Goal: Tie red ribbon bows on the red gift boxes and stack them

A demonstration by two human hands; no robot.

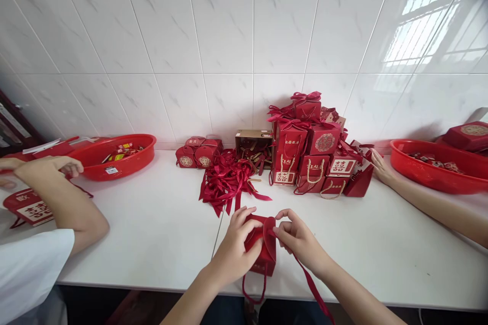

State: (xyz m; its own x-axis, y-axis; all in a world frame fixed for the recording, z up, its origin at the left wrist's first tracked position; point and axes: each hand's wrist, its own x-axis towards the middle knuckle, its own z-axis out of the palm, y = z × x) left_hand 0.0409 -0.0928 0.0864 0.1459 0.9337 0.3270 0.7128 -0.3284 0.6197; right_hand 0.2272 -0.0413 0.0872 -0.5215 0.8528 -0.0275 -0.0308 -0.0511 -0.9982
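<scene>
A small red gift box (270, 265) stands near the table's front edge, its curved top flaps folded together. My left hand (240, 246) is curled over the box's left side and top, with the thumb on the flaps. At the box's right, my right hand (299, 238) pinches a dark red satin ribbon (314, 287) close to the flaps. The ribbon's long tail hangs down past the table edge. A red cord handle (254, 300) loops off the front of the box. Part of the box's top is hidden by my left fingers.
Behind the box lies a heap of red ribbons (224, 177), beside an open cardboard box (253, 134). Stacked gift boxes (292, 139) stand at right. Red baskets (147, 160) with wrapped sweets flank both sides. Co-workers' arms reach in from left (76, 198) and right (427, 205).
</scene>
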